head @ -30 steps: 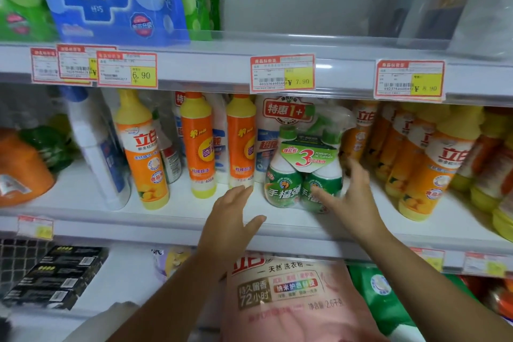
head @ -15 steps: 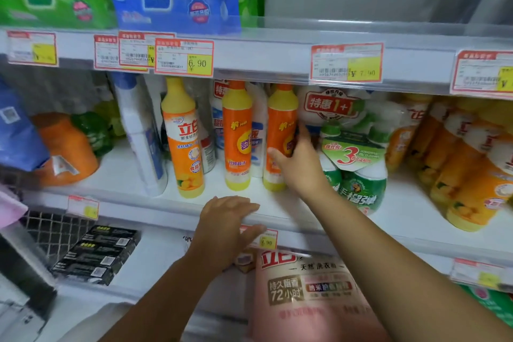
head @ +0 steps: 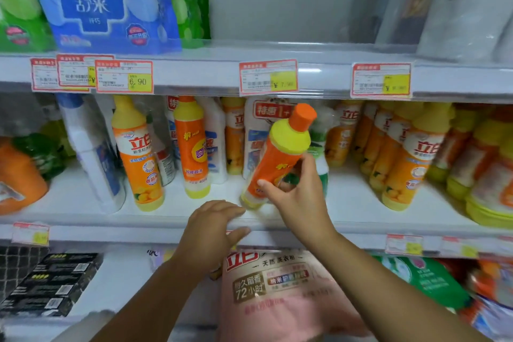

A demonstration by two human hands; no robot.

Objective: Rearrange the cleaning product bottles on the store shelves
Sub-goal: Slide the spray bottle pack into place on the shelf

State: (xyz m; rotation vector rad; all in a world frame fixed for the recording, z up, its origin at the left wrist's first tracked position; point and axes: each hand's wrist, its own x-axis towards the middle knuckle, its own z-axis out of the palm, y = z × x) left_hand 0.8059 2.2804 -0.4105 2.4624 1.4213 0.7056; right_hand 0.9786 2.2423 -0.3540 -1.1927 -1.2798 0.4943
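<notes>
My right hand (head: 298, 197) grips an orange bottle with a yellow shoulder and orange cap (head: 280, 153), tilted to the right and lifted just above the middle shelf (head: 347, 203). A matching orange bottle (head: 193, 147) stands upright to its left, beside a taller yellow-capped dish-soap bottle (head: 138, 153). My left hand (head: 213, 228) rests with relaxed fingers on the shelf's front edge, holding nothing. A green and white twin pack (head: 319, 153) is mostly hidden behind the lifted bottle.
Several yellow-orange bottles (head: 410, 158) crowd the shelf's right side. A white and blue bottle (head: 91, 153) and an orange jug (head: 19, 180) stand at left. Blue and green packs (head: 102, 3) fill the top shelf. A pink detergent bag (head: 283, 291) and black boxes (head: 50, 283) lie below.
My right hand moved from the green twin pack to the right-hand orange bottle, took hold of it and tipped it up off the shelf. My left hand dropped onto the shelf edge.
</notes>
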